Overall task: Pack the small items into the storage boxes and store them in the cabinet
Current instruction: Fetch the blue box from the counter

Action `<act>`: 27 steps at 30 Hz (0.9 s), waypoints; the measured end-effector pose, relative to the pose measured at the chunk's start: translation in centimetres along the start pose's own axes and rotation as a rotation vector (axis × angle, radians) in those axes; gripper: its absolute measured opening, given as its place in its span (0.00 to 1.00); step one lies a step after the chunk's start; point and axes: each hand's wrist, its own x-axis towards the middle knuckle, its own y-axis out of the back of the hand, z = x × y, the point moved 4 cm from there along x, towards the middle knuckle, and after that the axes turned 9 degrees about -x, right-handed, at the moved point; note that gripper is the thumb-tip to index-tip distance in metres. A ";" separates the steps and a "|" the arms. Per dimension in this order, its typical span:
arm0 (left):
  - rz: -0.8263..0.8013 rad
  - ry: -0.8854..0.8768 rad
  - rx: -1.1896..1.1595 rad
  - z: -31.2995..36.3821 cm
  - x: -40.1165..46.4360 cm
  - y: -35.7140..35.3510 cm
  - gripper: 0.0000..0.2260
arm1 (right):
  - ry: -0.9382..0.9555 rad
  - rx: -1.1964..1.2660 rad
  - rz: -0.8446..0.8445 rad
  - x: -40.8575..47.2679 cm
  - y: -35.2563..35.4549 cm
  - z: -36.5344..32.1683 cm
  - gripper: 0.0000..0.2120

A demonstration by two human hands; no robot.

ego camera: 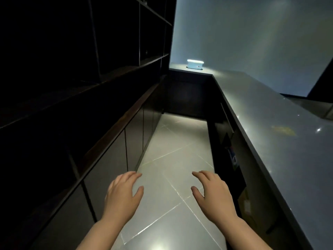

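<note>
A: Where are the hands?

B: Both are held out low in the foreground, palms down, above the pale tiled floor [173, 159]. The left hand [122, 193] has its fingers loosely spread and slightly bent, holding nothing. The right hand [212, 192] looks the same: fingers relaxed and apart, thumb out to the side, nothing in it.

A: Are they touching anything?

B: No. They hang well apart from each other, over the aisle between the furniture on either side.

A: And the storage box?

B: One small pale box [195, 64] with a white lid sits at the far end, on top of the dark counter [270, 123], close to the grey wall [252, 33]. It is brightly lit and well apart from the hands. A small red mark shows on its front; I cannot tell what is inside.

A: What is on the left?

B: A dark cabinet [111, 156] with shut lower doors runs along the aisle, and open shelves [126, 42] rise above it. They are too dim to show any contents.

A: On the right?

B: The counter's grey glossy top stretches toward the box, with dark fronts beneath it.
</note>
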 end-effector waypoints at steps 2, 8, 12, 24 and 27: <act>-0.016 -0.032 0.003 0.0 5.2 -1.9 0.18 | -0.033 0.003 0.013 4.5 -1.3 1.1 0.21; -0.059 -0.119 0.017 -0.4 22.4 -5.8 0.17 | -0.126 -0.028 0.010 18.8 -4.6 3.5 0.21; -0.098 -0.201 0.078 0.4 33.6 -8.2 0.18 | -0.165 -0.043 0.029 28.3 -5.5 5.3 0.20; -0.149 -0.270 0.048 3.6 63.4 -21.9 0.18 | -0.215 -0.094 0.017 57.1 -11.9 17.5 0.25; -0.138 -0.251 0.051 4.8 71.1 -24.6 0.19 | -0.205 -0.071 0.026 64.9 -12.7 20.6 0.25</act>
